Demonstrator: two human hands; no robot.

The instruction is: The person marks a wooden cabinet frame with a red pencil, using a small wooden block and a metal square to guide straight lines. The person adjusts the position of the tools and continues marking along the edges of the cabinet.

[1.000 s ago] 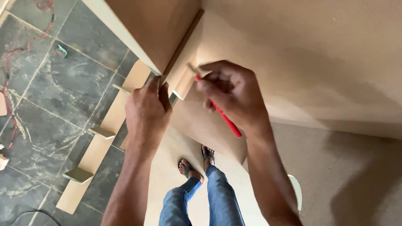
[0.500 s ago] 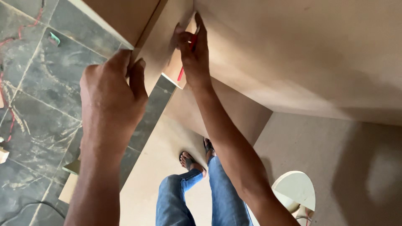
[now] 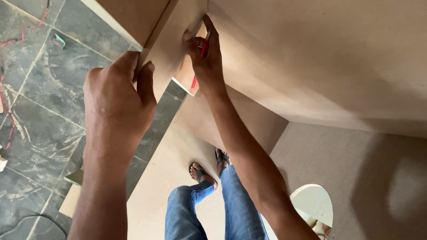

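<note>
The left hand [image 3: 116, 106] grips the near edge of a narrow tan board [image 3: 171, 49], fingers curled together over the edge and thumb beside them, clamped on it. The board stands on edge and runs up toward the far corner, where it meets a large tan panel [image 3: 320, 58] that fills the right and far side of the view.

The right hand [image 3: 205, 55] reaches farther in, to that corner. It is closed around a red pencil [image 3: 199, 62], pinched between thumb and fingers, with the forefinger stretched up along the joint between board and panel. The pencil's upper end is at the joint; its lower end pokes out below the hand.

Below the arms, another tan sheet [image 3: 173, 173] lies flat on the floor, and the person's sandalled feet [image 3: 209, 166] and blue jeans [image 3: 209, 213] stand on it. To the left lies dark stone tile floor [image 3: 40, 106] with a red cord [image 3: 9, 75] trailing across it. A pale round piece [image 3: 313, 202] sits near the right, low in view.
</note>
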